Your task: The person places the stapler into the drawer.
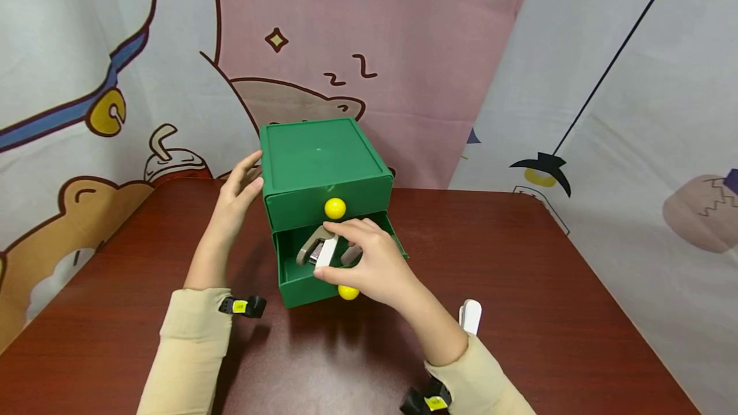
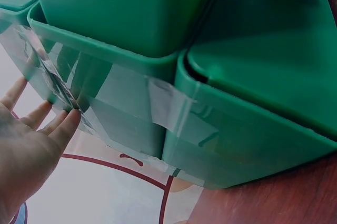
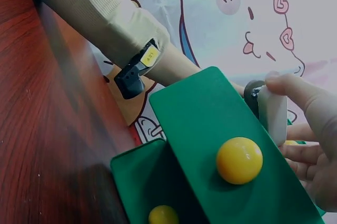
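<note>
A small green drawer box (image 1: pixel 325 152) stands on the table with its lower drawer (image 1: pixel 308 292) pulled out. My right hand (image 1: pixel 371 261) pinches a white and grey-brown stapler (image 1: pixel 326 252) between thumb and fingers, over that drawer. Its metal part shows in the head view; the right wrist view shows its white side (image 3: pixel 274 113). Another grey-brown piece (image 1: pixel 350 255) shows beside it, partly covered by my fingers. My left hand (image 1: pixel 233 200) rests its fairly straight fingertips on the box's left side, by the clear tape (image 2: pixel 166 100) seen in the left wrist view.
Yellow round knobs (image 1: pixel 335 208) sit on the drawer fronts. A white, rounded-end object (image 1: pixel 470 316) lies on the brown table (image 1: pixel 536 287), partly hidden behind my right forearm. A printed cloth (image 1: pixel 421 69) hangs behind the table.
</note>
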